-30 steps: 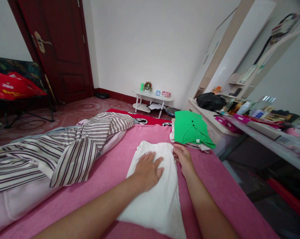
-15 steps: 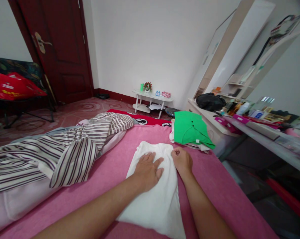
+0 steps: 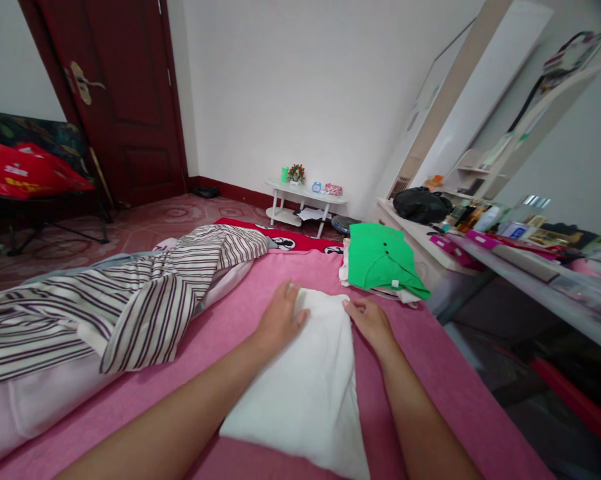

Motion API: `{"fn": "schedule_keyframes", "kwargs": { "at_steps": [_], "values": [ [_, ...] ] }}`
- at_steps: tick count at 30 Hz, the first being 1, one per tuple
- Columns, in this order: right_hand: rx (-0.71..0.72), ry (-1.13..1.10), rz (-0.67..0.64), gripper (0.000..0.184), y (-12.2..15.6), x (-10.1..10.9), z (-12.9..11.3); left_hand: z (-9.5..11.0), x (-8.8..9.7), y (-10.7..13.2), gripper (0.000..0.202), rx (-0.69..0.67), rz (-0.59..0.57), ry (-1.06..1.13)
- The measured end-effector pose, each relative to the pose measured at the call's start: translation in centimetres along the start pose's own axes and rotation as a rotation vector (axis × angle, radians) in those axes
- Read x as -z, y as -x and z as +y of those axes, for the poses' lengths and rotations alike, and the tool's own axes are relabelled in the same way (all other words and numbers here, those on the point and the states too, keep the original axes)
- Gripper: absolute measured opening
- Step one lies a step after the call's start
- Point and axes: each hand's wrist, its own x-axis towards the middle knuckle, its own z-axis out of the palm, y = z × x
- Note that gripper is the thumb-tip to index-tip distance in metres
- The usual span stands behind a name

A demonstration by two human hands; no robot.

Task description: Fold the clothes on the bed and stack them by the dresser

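A folded white cloth (image 3: pixel 305 387) lies on the pink bedspread (image 3: pixel 430 373) in front of me. My left hand (image 3: pixel 279 320) rests at the cloth's far left corner, fingers curled over its edge. At the far right corner my right hand (image 3: pixel 368 320) pinches the cloth's edge. A pile of folded clothes topped by a green shirt (image 3: pixel 383 257) sits just beyond my right hand.
Striped cloth (image 3: pixel 130 300) lies crumpled on the bed's left side. A cluttered table (image 3: pixel 525 263) runs along the right. A small white table (image 3: pixel 305 200), a dark red door (image 3: pixel 125 100) and a chair with a red bag (image 3: pixel 25 173) stand farther off.
My left hand slid from flat on the middle of the white cloth up to its far left corner. The right hand stayed at the far right corner.
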Motion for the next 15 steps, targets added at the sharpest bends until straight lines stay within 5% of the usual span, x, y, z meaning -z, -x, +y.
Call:
{"fn": "schedule_keyframes", "kwargs": {
  "at_steps": [5,12,14,15],
  "values": [
    [-0.003,-0.221,-0.314,0.037,1.0,-0.5,-1.3,-3.6,1.6,-2.1,0.077,0.246,-0.032,-0.047],
    [-0.146,-0.466,-0.517,0.024,3.0,1.1,-5.6,-4.6,4.1,-3.0,0.034,0.278,-0.492,0.463],
    [-0.149,-0.579,-0.456,0.029,3.4,2.7,-7.2,-3.1,6.3,-2.9,0.03,0.19,-0.483,0.677],
    [-0.115,-0.645,-0.325,0.032,3.6,3.5,-8.1,-1.9,7.6,-2.9,0.028,0.106,-0.385,0.758]
  ]
}}
